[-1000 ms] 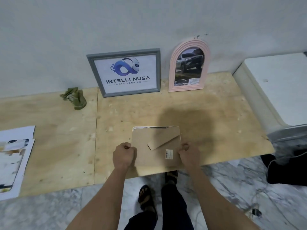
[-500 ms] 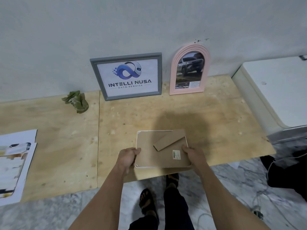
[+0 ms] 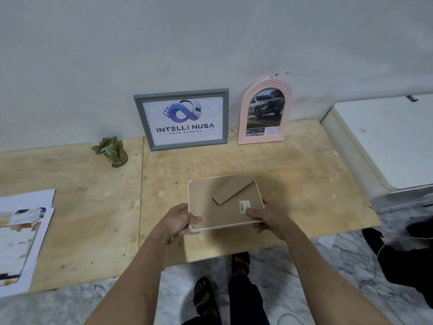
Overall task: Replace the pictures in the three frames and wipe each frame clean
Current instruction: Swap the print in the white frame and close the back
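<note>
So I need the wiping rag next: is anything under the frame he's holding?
Only bare plywood board and shadow show below the white frame, held back-up by both hands. The green cloth lies apart; the frame's front is hidden.

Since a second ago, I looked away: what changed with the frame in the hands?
Both hands, left and right, lifted the white frame's near edge off the plywood, back side up. Grey frame, pink frame and green cloth stayed put.

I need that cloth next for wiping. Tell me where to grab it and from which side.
Pinch the green cloth at its raised, bunched middle, coming straight down from above. It lies crumpled on the plywood table near the wall, so its folds offer an easy grip.
</note>
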A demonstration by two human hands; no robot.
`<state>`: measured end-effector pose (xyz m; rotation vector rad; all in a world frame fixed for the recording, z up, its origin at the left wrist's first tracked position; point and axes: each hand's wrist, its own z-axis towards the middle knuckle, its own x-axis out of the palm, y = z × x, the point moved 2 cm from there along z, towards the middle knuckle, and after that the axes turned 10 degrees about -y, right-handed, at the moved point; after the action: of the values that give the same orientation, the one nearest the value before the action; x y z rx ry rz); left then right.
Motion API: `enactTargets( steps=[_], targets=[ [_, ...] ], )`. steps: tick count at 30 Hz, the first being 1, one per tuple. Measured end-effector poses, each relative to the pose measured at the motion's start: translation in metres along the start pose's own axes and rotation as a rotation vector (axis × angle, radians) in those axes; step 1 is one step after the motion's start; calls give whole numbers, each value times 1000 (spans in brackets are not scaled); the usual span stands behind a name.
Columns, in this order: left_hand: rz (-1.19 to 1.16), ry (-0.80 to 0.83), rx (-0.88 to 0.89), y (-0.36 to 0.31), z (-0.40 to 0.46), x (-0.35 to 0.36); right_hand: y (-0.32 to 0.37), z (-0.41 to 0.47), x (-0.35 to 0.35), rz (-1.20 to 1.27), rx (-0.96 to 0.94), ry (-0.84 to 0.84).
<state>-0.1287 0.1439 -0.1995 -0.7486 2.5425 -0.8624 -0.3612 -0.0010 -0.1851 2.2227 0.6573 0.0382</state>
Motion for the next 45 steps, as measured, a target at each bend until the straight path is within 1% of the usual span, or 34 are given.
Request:
enactTargets(
  steps=[1, 6, 9, 12, 14, 16, 18, 20, 23, 25, 27, 30, 33, 35, 37, 39, 41, 43, 45],
  targets=[
    [-3, 31, -3, -1, -4, 0, 1, 1, -1, -1, -8, -8],
    [-62, -11, 29, 1, -10, 2, 8, -5, -2, -3, -29, -22],
    [-90, 6, 21, 4, -16, 0, 6, -8, -4, -20, -17, -11],
    [-90, 81, 39, 7, -22, -5, 7, -12, -6, -37, 30, 39],
    [-64, 165, 68, 10, -25, -11, 14, -13, -12, -10, 29, 11],
    [-21, 243, 72, 11, -29, -15, 22, -12, -19, 82, -14, -30],
    [7, 278, 56, 8, -34, -18, 28, -14, -21, 103, -69, -21],
    [-12, 234, 80, -3, -36, -18, 30, -16, -21, 115, -105, 19],
    [-205, 56, 133, -24, -29, -18, 33, -21, -15, 73, -130, 94],
    [-268, -9, 161, -33, -28, -18, 35, -21, -11, 73, -136, 87],
    [-269, -34, 181, -37, -29, -17, 39, -21, -9, 89, -113, 75],
    [-238, -38, 178, -37, -28, -17, 48, -22, -8, 118, -63, 47],
    [-225, 39, 159, -43, -33, -13, 57, -22, -3, 10, -127, -54],
    [-188, 57, 190, -51, -39, -7, 62, -21, 2, 35, -138, -104],
    [-206, 2, 243, -59, -40, -1, 66, -20, 5, 63, -151, -106],
    [-276, -54, 267, -62, -41, 2, 68, -20, 7, 67, -169, -109],
    [-291, -79, 283, -63, -42, 4, 67, -18, 5, 48, -171, -103],
    [-288, -70, 275, -62, -42, 5, 67, -16, 5, -16, -156, -98],
    [-278, -29, 261, -64, -43, 6, 70, -16, 7, -83, -179, -108]
  ],
)
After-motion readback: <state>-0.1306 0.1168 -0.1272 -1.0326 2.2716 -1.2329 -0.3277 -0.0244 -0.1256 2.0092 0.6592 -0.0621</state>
